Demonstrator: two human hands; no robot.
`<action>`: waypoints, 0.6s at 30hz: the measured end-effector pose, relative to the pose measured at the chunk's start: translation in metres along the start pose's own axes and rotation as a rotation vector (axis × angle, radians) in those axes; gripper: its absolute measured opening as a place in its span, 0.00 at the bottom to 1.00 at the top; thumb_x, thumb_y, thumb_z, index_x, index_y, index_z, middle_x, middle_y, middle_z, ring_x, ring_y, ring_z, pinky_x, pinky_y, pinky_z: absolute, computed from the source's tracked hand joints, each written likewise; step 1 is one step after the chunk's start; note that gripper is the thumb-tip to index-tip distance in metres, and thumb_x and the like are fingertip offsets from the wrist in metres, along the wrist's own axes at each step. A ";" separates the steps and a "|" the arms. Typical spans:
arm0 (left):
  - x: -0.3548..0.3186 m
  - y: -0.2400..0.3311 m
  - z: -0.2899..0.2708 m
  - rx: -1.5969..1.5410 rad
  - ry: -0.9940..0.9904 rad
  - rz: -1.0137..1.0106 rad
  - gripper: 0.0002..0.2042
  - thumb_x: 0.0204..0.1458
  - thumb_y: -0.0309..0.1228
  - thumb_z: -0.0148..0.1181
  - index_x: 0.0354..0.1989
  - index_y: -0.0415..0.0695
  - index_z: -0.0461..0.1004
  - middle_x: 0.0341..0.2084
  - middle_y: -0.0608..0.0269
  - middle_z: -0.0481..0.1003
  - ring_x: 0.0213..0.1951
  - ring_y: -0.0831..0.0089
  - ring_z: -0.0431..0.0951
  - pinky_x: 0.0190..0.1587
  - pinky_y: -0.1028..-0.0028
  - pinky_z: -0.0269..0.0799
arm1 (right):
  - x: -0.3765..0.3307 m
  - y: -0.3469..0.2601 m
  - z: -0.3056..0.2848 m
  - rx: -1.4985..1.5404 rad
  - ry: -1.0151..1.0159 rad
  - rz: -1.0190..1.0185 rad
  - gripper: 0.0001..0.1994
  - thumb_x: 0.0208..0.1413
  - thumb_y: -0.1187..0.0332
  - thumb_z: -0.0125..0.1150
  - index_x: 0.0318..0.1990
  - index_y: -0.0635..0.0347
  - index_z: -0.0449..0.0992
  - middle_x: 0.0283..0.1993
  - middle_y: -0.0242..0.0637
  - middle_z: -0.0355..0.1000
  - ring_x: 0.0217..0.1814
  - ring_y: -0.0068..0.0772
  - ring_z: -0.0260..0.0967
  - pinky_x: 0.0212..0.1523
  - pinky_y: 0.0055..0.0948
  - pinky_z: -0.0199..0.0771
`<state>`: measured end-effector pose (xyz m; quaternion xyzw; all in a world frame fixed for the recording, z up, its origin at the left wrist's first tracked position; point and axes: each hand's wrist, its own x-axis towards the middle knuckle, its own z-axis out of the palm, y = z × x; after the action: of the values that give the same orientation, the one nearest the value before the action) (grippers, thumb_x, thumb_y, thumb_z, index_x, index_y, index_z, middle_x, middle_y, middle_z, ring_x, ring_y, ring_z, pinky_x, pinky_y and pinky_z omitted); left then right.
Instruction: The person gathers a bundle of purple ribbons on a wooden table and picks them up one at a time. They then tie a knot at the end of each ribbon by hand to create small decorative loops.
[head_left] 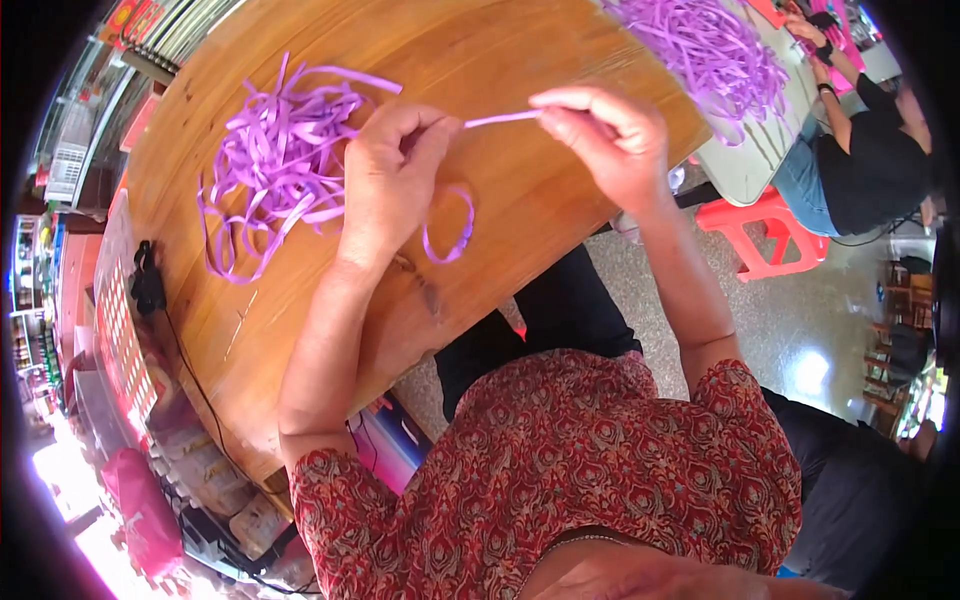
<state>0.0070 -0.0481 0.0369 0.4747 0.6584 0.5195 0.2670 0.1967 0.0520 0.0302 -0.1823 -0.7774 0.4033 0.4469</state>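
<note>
A narrow purple ribbon (500, 119) is stretched between my two hands above the wooden table (520, 210). My left hand (393, 170) is closed, pinching one end of the stretch between thumb and forefinger. The other end sits in a pinch of my right hand (607, 135). Below my left hand a loop of purple ribbon (450, 250) hangs down or lies on the wood; I cannot tell which. To the left of that hand lies a loose heap of purple ribbons (285, 160), partly hidden behind it.
A bigger purple ribbon pile (705, 60) covers the far right table edge. Beyond it another person (870, 150) works at a pale table (745, 165), near a red plastic stool (765, 235). A black cable (190, 365) runs along the left table edge.
</note>
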 end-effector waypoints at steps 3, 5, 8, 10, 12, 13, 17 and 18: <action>0.003 -0.008 0.000 0.764 0.129 0.611 0.11 0.46 0.24 0.58 0.40 0.40 0.74 0.38 0.54 0.73 0.41 0.55 0.72 0.41 0.67 0.68 | 0.000 0.006 0.001 -0.057 -0.028 -0.049 0.08 0.50 0.80 0.60 0.38 0.65 0.77 0.31 0.31 0.73 0.30 0.16 0.68 0.29 0.14 0.64; -0.001 -0.004 0.009 0.565 0.120 0.583 0.11 0.48 0.23 0.57 0.41 0.39 0.73 0.39 0.56 0.73 0.44 0.61 0.71 0.44 0.70 0.68 | 0.001 0.003 0.007 -0.088 -0.044 -0.118 0.08 0.49 0.80 0.60 0.38 0.65 0.77 0.31 0.33 0.73 0.30 0.17 0.68 0.28 0.15 0.65; -0.008 0.004 0.015 0.127 0.008 0.370 0.13 0.54 0.24 0.52 0.48 0.37 0.70 0.41 0.61 0.72 0.47 0.71 0.71 0.48 0.75 0.67 | 0.003 -0.003 0.016 -0.199 -0.066 -0.257 0.08 0.48 0.81 0.61 0.37 0.65 0.78 0.31 0.36 0.73 0.30 0.23 0.69 0.28 0.18 0.66; -0.012 0.012 0.016 -0.408 -0.222 -0.065 0.11 0.57 0.27 0.51 0.46 0.37 0.71 0.37 0.64 0.73 0.42 0.77 0.72 0.44 0.79 0.67 | 0.003 -0.007 0.020 -0.179 -0.032 -0.300 0.08 0.46 0.81 0.62 0.36 0.65 0.78 0.32 0.37 0.73 0.30 0.26 0.70 0.29 0.20 0.68; -0.011 0.006 0.012 -0.488 -0.273 -0.195 0.11 0.57 0.28 0.52 0.45 0.37 0.72 0.35 0.65 0.74 0.40 0.78 0.72 0.43 0.80 0.66 | 0.005 -0.008 0.020 -0.236 -0.031 -0.358 0.08 0.46 0.81 0.62 0.36 0.65 0.78 0.32 0.38 0.73 0.30 0.27 0.70 0.30 0.20 0.68; -0.011 0.004 0.010 -0.568 -0.330 -0.318 0.11 0.56 0.29 0.54 0.44 0.38 0.73 0.33 0.66 0.75 0.37 0.80 0.72 0.42 0.81 0.65 | 0.006 -0.009 0.021 -0.300 -0.024 -0.419 0.09 0.46 0.81 0.62 0.36 0.65 0.78 0.32 0.38 0.73 0.30 0.27 0.71 0.30 0.20 0.69; -0.012 0.008 0.009 -0.395 -0.228 -0.246 0.10 0.55 0.31 0.56 0.40 0.39 0.76 0.31 0.66 0.77 0.35 0.82 0.71 0.39 0.82 0.64 | 0.002 -0.009 0.016 -0.201 -0.026 -0.336 0.09 0.45 0.81 0.63 0.36 0.65 0.78 0.33 0.38 0.74 0.32 0.27 0.71 0.31 0.19 0.69; -0.010 0.005 0.009 -0.395 -0.192 -0.213 0.10 0.53 0.34 0.58 0.37 0.39 0.77 0.27 0.69 0.75 0.32 0.85 0.69 0.36 0.83 0.63 | 0.002 -0.005 0.012 -0.177 -0.032 -0.316 0.09 0.46 0.81 0.62 0.36 0.65 0.78 0.33 0.38 0.74 0.33 0.27 0.71 0.32 0.20 0.69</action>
<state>0.0205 -0.0536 0.0374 0.3885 0.5619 0.5596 0.4693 0.1860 0.0449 0.0319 -0.0899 -0.8357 0.2610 0.4747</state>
